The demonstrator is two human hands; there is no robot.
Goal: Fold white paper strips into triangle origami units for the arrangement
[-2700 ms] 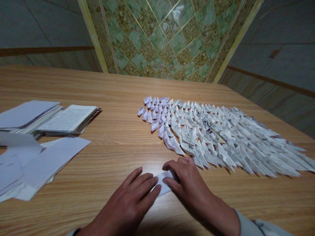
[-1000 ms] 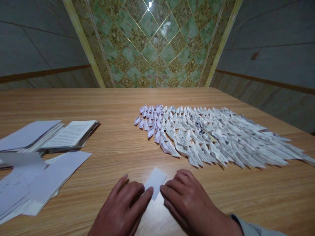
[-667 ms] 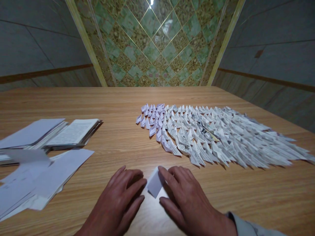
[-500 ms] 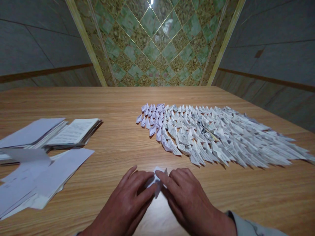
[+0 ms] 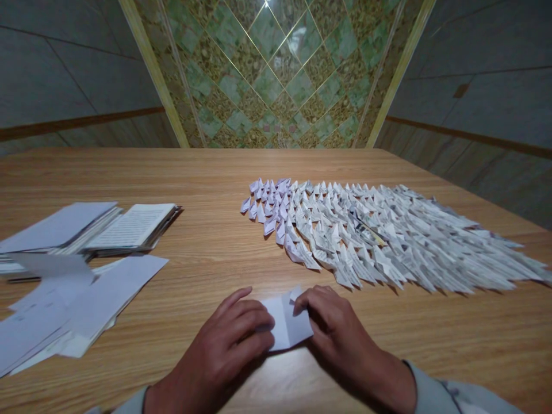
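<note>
Head view. The left hand (image 5: 224, 351) lay palm down on the desk (image 5: 207, 253), its fingers (image 5: 252, 319) loosely spread and pressed flat on the left half of a small white paper sheet (image 5: 288, 325). The right hand (image 5: 340, 339) met the sheet from the other side, fingers (image 5: 311, 299) bent, tips on its upper right corner; the thumb was hidden, so whether they pinched the sheet could not be told. The sheet sat between the two sets of fingers, creased down its middle, its right half slightly raised. Just beyond the right fingers began a wide field of folded paper pieces (image 5: 379, 236), laid in overlapping rows on the desk. Well to the left of the left fingers lay loose sheets (image 5: 73, 305), and beyond them an open book (image 5: 129, 224) on a paper stack.
</note>
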